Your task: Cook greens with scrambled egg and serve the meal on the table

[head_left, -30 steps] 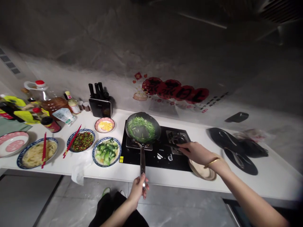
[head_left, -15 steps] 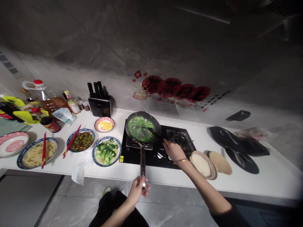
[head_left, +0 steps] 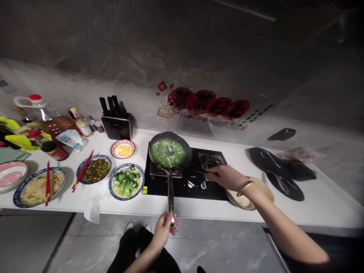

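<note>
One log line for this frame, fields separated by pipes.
left hand: grips pan handle | pan: on stove, holds greens | right hand: over stove, holding a thin dark utensil | beige plates: beneath wrist

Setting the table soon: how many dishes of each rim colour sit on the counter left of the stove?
Blue-rimmed plates: 3 (noodles, chopped peppers, bok choy)
Pink-rimmed dishes: 2 (egg, empty plate)
Total: 5

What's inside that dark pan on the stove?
The pan holds chopped green stems with a few pale pieces, spread across it. Its bottom is covered by them. The left hand grips its handle.
</note>
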The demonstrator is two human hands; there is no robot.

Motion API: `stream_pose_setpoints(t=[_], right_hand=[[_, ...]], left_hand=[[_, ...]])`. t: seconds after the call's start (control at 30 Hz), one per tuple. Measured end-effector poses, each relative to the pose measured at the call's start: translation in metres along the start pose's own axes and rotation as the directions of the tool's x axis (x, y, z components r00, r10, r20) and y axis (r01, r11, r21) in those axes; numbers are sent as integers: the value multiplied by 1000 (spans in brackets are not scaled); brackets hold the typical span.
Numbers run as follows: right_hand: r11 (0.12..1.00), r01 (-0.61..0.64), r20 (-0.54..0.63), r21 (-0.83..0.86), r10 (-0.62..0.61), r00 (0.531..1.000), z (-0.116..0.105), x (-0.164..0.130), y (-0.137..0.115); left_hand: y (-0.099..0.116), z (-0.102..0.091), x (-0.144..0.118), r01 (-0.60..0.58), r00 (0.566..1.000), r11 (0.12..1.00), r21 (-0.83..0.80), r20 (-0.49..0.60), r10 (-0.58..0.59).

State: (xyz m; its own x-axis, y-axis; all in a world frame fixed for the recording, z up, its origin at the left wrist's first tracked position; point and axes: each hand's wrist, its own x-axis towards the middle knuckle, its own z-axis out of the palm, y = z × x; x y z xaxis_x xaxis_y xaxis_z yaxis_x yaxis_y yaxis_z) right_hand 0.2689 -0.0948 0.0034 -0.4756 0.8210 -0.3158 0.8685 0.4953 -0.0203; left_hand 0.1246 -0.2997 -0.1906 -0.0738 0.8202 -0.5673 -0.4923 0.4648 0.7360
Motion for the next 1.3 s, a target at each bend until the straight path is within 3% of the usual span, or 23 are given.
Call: stream_pose_setpoints(t=[0.07, 0.2, 0.3, 0.37, 0.5, 0.57, 0.67, 0.8, 0.9, 1.0, 1.17, 1.3], right_hand=[[998, -44, -10, -42, 43, 999, 10, 6, -9], [984, -164, -122, -66, 155, 980, 35, 52, -29], [976, -207, -88, -61, 202, 976, 32, 77, -29], [982, -176, -47, -61, 174, 984, 18, 74, -18], [999, -25, 1, -41, 25, 1000, -17, 34, 14], [999, 31, 35, -34, -30, 999, -23, 18, 21], [999, 7, -3, -50, -7, 1000, -6, 21, 10], [995, -95, -167, -1, 93, 981, 33, 66, -27], [1000, -9, -161, 20, 12, 987, 45, 88, -44], [997, 74, -89, -32, -77, 993, 37, 77, -41], [993, -22, -36, -116, 18, 999, -2, 24, -5], [997, 65, 86, -50, -60, 994, -21, 9, 6]], left_hand=[[1, 0, 0, -1, 1000, 1000, 16, -3, 1], [3, 0, 0, 6, 1000, 999, 47, 6, -7], [4, -1, 1, 5, 1000, 998, 58, 8, -5], [3, -1, 1, -2, 1000, 998, 56, 11, 1], [3, -1, 2, 6, 1000, 998, 61, 16, -7], [3, -1, 2, 11, 1000, 998, 60, 23, -12], [3, -1, 2, 14, 1000, 998, 54, 25, -15], [0, -2, 4, 5, 1000, 998, 62, 22, -6], [0, -2, 4, 4, 1000, 998, 64, 27, -5], [2, -2, 4, 4, 1000, 998, 65, 26, -6], [3, -2, 3, -9, 999, 998, 66, 34, 6], [2, -2, 4, 1, 999, 998, 69, 39, -3]])
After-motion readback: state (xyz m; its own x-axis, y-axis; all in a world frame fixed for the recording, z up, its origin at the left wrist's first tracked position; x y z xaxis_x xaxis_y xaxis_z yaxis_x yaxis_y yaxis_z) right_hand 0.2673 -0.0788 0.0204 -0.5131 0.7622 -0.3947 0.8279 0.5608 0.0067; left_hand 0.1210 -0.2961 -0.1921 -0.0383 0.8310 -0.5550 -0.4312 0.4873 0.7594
